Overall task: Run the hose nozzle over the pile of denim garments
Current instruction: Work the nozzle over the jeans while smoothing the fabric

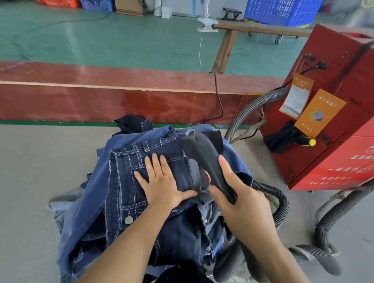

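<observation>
Hands: L [161,183] flat on stitched denim [118,181], R [241,201] grips nozzle [202,155].

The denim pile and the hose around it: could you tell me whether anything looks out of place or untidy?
The denim pile is loosely heaped, with frayed edges hanging out. The grey corrugated hose loops beside it on the table. The left hand presses the top garment flat; the right hand holds the nozzle. Nothing looks spilled or broken.
</observation>
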Demonstrator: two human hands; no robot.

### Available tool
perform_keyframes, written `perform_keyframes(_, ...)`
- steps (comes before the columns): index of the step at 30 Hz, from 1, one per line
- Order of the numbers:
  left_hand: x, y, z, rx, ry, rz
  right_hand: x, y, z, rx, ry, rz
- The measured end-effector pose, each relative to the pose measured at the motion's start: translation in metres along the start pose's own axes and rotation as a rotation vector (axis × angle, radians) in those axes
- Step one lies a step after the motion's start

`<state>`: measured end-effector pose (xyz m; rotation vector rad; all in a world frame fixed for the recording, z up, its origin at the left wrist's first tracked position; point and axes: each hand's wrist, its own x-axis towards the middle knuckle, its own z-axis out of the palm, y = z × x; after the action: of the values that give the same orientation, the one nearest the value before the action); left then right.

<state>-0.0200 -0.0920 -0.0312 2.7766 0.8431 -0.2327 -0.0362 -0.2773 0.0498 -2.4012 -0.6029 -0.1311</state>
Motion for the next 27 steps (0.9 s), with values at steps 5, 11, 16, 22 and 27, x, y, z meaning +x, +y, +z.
perform_keyframes(5,0.000,0.001,0.000,0.008,-0.010,-0.009,-0.041,0.015,0.010,-0.094,-0.154,0.115)
perform_keyframes(11,-0.001,0.002,-0.002,0.032,-0.014,-0.015,-0.014,0.004,0.029,-0.113,-0.151,0.103)
perform_keyframes(16,-0.007,0.005,-0.021,0.219,0.038,0.029,0.019,-0.002,0.014,0.001,-0.119,0.071)
perform_keyframes(22,-0.016,0.011,-0.039,0.387,0.019,0.131,-0.020,0.001,-0.022,0.077,0.012,0.130)
perform_keyframes(27,-0.022,0.009,-0.050,0.185,-0.047,0.084,-0.044,0.007,-0.034,0.112,0.031,0.177)
